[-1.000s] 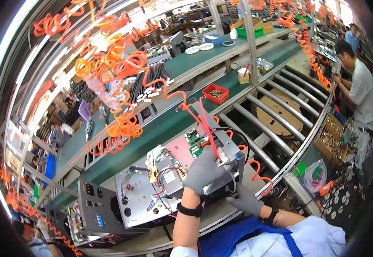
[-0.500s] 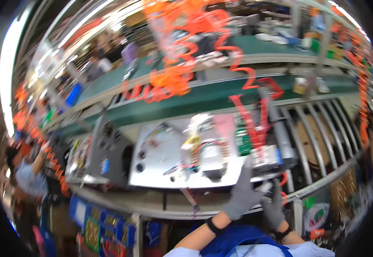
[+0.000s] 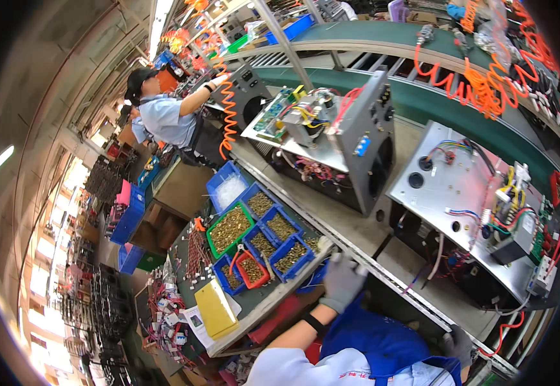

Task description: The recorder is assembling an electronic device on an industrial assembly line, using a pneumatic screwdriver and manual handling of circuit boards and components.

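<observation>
My left hand (image 3: 343, 282), in a grey glove, is over the corner of the parts table, with its fingers loosely apart and nothing visible in them. Close beside it stand blue bins (image 3: 291, 256) of small brass-coloured fasteners and a red bin (image 3: 252, 270). My right hand (image 3: 458, 344), also gloved, is low by the bench's front rail; its fingers are mostly hidden in shadow. On the bench to the right sits an opened machine chassis (image 3: 444, 183) with a silver plate, coloured wires, a grey block (image 3: 515, 238) and a white terminal block (image 3: 542, 275).
Another chassis (image 3: 357, 138) with a dark grey panel stands farther left on the bench. A co-worker (image 3: 170, 119) is beyond it. Orange coiled hoses (image 3: 227, 106) hang above. A yellow folder (image 3: 215, 309) and wire bundles (image 3: 164, 315) lie on the parts table. A green conveyor (image 3: 415, 96) runs behind.
My view has swung left, bringing the parts table in. Both hands have left the terminal block: the left is now by the bins, the right lower by the rail.
</observation>
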A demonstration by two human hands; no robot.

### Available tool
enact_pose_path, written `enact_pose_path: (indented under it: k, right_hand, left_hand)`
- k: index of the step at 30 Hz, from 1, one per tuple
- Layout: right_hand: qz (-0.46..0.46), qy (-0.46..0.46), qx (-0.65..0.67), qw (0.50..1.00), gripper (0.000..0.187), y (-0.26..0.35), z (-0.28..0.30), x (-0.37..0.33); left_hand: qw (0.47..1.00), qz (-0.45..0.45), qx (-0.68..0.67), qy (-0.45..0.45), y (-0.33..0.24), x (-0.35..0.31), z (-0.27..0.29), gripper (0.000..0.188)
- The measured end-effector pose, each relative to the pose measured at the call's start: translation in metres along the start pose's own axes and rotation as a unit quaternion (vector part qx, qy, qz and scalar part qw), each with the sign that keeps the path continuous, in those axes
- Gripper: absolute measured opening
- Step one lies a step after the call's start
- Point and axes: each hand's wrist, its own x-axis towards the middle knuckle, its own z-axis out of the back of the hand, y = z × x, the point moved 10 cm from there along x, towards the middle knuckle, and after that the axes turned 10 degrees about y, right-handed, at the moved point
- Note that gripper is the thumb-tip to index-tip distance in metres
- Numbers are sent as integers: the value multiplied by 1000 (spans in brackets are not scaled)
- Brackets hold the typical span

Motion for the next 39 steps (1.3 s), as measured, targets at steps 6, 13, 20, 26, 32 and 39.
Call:
enact_pose_path:
  k: [6,13,20,26,32,39]
  right_hand:
    - [68,28,75,994,19,100,-14,60]
    - [40,112,85,989,17,180,-51,101]
    - [46,58,3,997,15,203,-54,103]
    - [24,52,-2,998,18,188,-63,103]
    - [12,104,10,994,21,158,-92,104]
    - [-58,159,-14,985,29,92,-110,79]
  left_hand:
    - [949,214,167,-163,243,35,131,41]
    - [909,216,348,70,321,88,106,28]
    - [962,150,218,64,351,100,111,18]
    - [838,200,-507,-34,399,67,125,28]
    - [547,50,-836,8,335,53,119,31]
    - [743,-1,-659,118,178,76,94,38]
